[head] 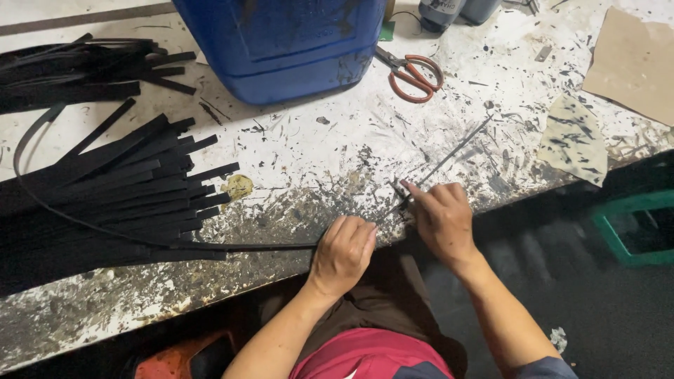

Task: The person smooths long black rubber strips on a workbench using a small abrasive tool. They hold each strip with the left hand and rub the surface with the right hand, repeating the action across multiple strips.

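Head view looks down on a paint-spattered white tabletop (316,151) and two bare hands working at its near edge. The left hand (342,254) is clenched around a thin black strip (210,246), which runs from the fist toward the left edge, over the near part of a pile of flat black strips (119,189), then loops up and back toward the far left corner. The right hand (442,216) sits just beside the left, fingers pinched on the strip's other stretch, a narrow dark length that slants away from the near edge toward the far right, lying on the tabletop. Whether the two stretches are one continuous piece cannot be told, since the hands cover the middle.

A second bundle of black strips (77,74) lies at the far left corner. A blue plastic canister (281,45) stands at the far edge, and orange-handled scissors (414,74) lie just to its right. A brown sheet of cardboard (632,60) rests at the far right corner, with a smaller spattered scrap (574,139) near the right part of the near edge. A green crate (632,226) sits below the tabletop on the right.
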